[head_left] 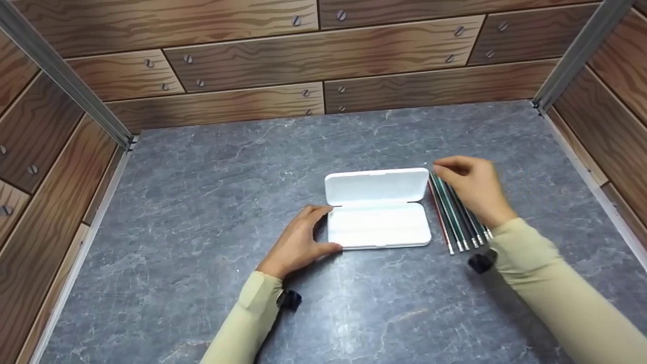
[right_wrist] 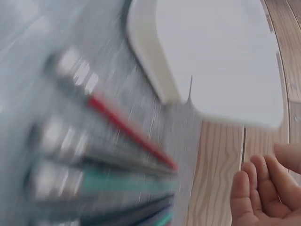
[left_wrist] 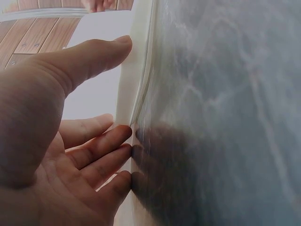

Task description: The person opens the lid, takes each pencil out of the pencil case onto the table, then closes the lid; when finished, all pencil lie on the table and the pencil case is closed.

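A white pencil case (head_left: 379,225) lies on the table with its lid (head_left: 376,187) raised, and nothing shows inside it. My left hand (head_left: 298,242) holds the case at its left end, thumb at the front corner, fingers by the hinge side. In the left wrist view, the fingertips (left_wrist: 123,132) are right at the case's edge. Several pencils (head_left: 452,217), red, green and dark, lie side by side to the right of the case, eraser ends toward me. Above their far ends is my right hand (head_left: 475,187), fingers loosely bent, with nothing seen between thumb and fingers.
The grey marbled table (head_left: 202,202) spreads around the case. Wood-patterned walls (head_left: 242,65) close off the back and both sides, with metal posts (head_left: 76,86) at the back corners.
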Demonstrator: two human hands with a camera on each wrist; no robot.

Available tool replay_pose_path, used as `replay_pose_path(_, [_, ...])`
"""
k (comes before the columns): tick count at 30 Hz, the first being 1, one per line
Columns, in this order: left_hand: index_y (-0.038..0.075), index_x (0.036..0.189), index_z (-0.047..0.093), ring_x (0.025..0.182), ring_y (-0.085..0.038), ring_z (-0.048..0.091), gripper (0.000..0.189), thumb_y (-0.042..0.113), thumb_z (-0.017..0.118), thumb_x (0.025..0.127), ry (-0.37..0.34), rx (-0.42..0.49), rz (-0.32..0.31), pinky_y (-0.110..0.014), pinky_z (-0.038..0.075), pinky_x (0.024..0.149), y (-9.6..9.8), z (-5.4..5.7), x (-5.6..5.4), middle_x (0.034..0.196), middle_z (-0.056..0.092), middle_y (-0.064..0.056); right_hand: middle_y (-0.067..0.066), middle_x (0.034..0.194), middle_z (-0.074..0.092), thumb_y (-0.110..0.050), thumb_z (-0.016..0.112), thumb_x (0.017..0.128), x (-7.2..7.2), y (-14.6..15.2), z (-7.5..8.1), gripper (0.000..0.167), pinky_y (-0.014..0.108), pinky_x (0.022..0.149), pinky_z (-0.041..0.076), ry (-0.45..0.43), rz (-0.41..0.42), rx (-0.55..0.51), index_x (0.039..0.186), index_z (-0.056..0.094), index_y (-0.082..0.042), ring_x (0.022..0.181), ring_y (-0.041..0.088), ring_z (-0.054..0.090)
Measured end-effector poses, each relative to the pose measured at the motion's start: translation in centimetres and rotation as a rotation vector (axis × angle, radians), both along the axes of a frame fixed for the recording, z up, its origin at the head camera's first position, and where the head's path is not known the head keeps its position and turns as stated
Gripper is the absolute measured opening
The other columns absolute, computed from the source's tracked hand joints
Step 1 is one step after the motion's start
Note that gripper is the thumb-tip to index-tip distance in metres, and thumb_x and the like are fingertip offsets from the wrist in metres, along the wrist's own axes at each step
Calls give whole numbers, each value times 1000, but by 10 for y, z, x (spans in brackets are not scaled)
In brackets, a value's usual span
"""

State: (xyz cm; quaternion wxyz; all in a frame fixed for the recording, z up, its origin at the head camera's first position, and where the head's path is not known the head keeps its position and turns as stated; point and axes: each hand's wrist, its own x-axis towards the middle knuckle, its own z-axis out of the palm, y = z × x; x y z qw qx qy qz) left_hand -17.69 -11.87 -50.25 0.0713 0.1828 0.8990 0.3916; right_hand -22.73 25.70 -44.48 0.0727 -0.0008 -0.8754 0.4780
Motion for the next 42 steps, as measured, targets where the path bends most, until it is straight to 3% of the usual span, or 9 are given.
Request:
replay_pose_path(5, [8, 162, 58, 148, -34, 60, 86, 33, 97, 89, 3, 1, -2, -52, 48, 130, -1, -2, 1, 155, 62, -14, 8, 110, 84, -37, 79, 106, 0, -24, -1, 38, 10, 77, 51, 30, -9, 32, 122, 85, -3, 88, -1, 66])
replay_pose_path(11, [4, 157, 57, 148, -33, 60, 85, 29, 99, 87, 0, 22, 21, -51, 47, 131, 2, 1, -1, 154, 64, -14, 20, 114, 84, -33, 78, 107, 13, -22, 2, 34, 8, 80, 52, 43, 74, 66, 121, 85, -2, 89, -3, 67])
replay_pose_path(16, [2, 152, 55, 145, -34, 61, 83, 26, 99, 85, -18, 50, 32, -50, 47, 131, 8, 0, -3, 152, 65, -16, 15, 117, 83, -21, 80, 105, 37, -6, -1, 21, 8, 89, 57, 14, 212, 63, 118, 85, -6, 98, -3, 71])
replay_pose_path(19, [4, 150, 53, 144, -34, 62, 83, 23, 100, 85, -24, 69, 37, -51, 46, 131, 9, 1, -5, 150, 67, -15, 7, 119, 83, -15, 83, 101, 52, -1, -6, 14, 5, 99, 53, 66, 292, 135, 115, 87, -12, 108, 4, 74])
replay_pose_path(23, [7, 153, 53, 147, -32, 61, 83, 31, 99, 87, -24, 72, 23, -51, 44, 133, 5, 2, -7, 152, 67, -13, 2, 119, 84, -7, 86, 96, 63, -6, -15, 15, 26, 105, 62, 200, 348, 303, 109, 88, -14, 114, 22, 79])
replay_pose_path(26, [8, 154, 59, 148, -31, 61, 78, 43, 93, 93, 2, 68, 15, -51, 47, 131, 2, 1, -6, 153, 66, -12, 2, 115, 84, -1, 86, 94, 66, -12, -22, 15, 50, 100, 65, 263, 358, 385, 105, 88, -10, 112, 30, 79])
replay_pose_path(27, [8, 152, 63, 147, -31, 62, 73, 46, 90, 95, 15, 69, 20, -51, 48, 130, 1, 1, -5, 152, 67, -12, 3, 114, 83, -1, 85, 95, 66, -13, -24, 14, 52, 99, 66, 266, 362, 393, 105, 88, -9, 111, 30, 79])
replay_pose_path(33, [7, 129, 82, 139, -34, 68, 37, 31, 85, 102, 139, 94, 25, -51, 57, 121, 1, 0, 0, 148, 71, -13, 4, 116, 81, -3, 85, 97, 66, -19, -33, 13, 50, 97, 67, 223, 393, 427, 108, 88, -8, 111, 28, 77])
replay_pose_path(42, [3, 131, 81, 138, -36, 69, 36, 20, 87, 100, 170, 42, -19, -49, 60, 118, 4, 6, 0, 150, 69, -15, 7, 116, 80, 0, 86, 95, 68, -22, -31, 14, 50, 98, 66, 301, 407, 505, 107, 88, -5, 112, 29, 75])
